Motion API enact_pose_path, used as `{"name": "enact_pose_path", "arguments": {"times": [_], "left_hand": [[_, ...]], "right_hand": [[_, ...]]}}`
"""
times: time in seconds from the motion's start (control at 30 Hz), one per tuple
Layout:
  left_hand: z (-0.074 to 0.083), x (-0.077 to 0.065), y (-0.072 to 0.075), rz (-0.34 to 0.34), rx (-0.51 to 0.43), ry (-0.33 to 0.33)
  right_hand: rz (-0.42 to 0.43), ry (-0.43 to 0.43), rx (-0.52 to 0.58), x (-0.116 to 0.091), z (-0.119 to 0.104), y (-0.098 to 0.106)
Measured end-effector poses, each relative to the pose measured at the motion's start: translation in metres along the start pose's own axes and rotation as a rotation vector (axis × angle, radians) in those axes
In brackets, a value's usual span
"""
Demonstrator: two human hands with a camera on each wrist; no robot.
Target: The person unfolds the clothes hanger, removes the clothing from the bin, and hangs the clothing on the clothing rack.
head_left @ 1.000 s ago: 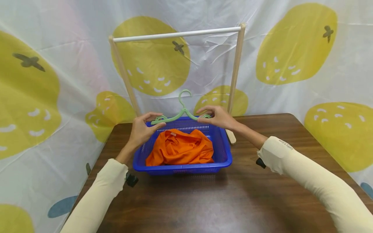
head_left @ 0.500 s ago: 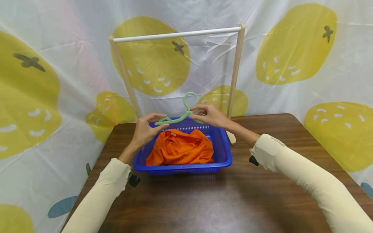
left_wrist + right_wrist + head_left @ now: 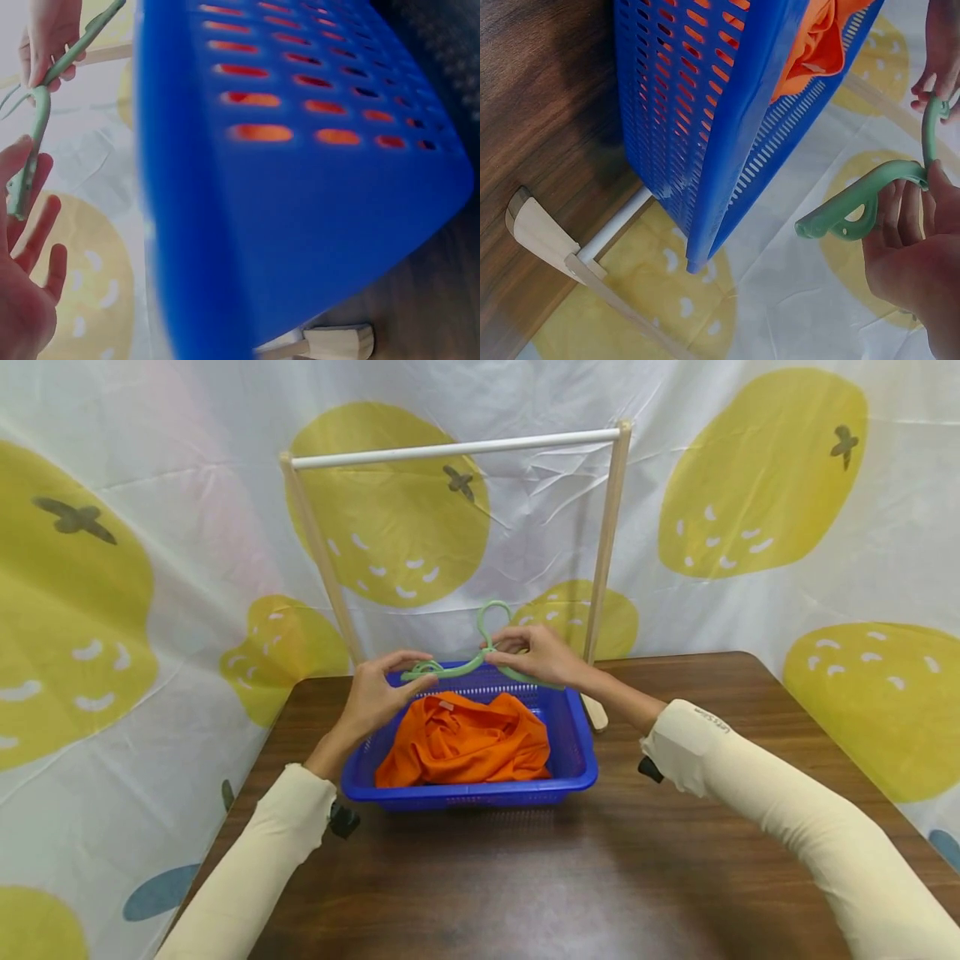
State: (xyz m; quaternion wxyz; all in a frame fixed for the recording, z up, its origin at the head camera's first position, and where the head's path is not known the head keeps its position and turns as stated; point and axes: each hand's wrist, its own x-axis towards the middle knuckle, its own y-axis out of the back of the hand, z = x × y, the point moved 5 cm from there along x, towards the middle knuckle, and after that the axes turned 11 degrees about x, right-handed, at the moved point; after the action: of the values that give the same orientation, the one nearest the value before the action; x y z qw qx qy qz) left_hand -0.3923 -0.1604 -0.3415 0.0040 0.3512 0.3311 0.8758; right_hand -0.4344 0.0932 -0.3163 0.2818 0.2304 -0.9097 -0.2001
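A light green clothes hanger point(image 3: 459, 672) is held above the back of a blue plastic basket point(image 3: 468, 791), its hook pointing up. My left hand point(image 3: 378, 692) pinches the end of its left arm between thumb and fingers. With thumb and fingertips, my right hand point(image 3: 542, 653) pinches the hanger at the middle, just under the hook. The right arm of the hanger point(image 3: 847, 199) sticks out past that hand in the right wrist view. Inside the basket lies a crumpled orange garment point(image 3: 468, 739), with a small pale tag near its top.
Behind the basket stands a rack with wooden posts point(image 3: 609, 543) and a white crossbar point(image 3: 457, 449). One wooden foot point(image 3: 595, 713) shows right of the basket. All stand on a dark brown wooden table point(image 3: 480, 885), before a fruit-print curtain point(image 3: 547, 510).
My right hand has slid left along the hanger, from its right arm to the middle below the hook. The hanger and my left hand have shifted slightly right. The basket and garment have stayed put.
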Motion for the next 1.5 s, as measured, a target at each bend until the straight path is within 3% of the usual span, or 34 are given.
{"name": "enact_pose_path", "arguments": {"times": [0.27,0.47,0.7,0.83,1.2,1.5], "left_hand": [[0.001,0.006,-0.001,-0.066,0.043,0.034],[-0.001,0.006,-0.004,-0.071,-0.002,0.072],[-0.003,0.004,-0.005,0.011,-0.193,0.154],[-0.004,0.005,-0.006,0.031,-0.264,0.164],[0.006,0.009,-0.005,-0.043,-0.071,0.118],[0.02,0.02,-0.013,-0.057,-0.037,0.04]], "right_hand": [[-0.002,0.012,-0.052,0.001,0.002,0.002],[-0.019,0.031,-0.028,0.0,0.001,0.0],[-0.02,0.012,0.013,0.0,0.001,-0.002],[-0.031,0.012,0.027,0.0,0.002,-0.002],[-0.025,0.014,-0.019,-0.002,0.0,-0.003],[-0.057,0.056,-0.036,0.002,-0.002,-0.012]]}}
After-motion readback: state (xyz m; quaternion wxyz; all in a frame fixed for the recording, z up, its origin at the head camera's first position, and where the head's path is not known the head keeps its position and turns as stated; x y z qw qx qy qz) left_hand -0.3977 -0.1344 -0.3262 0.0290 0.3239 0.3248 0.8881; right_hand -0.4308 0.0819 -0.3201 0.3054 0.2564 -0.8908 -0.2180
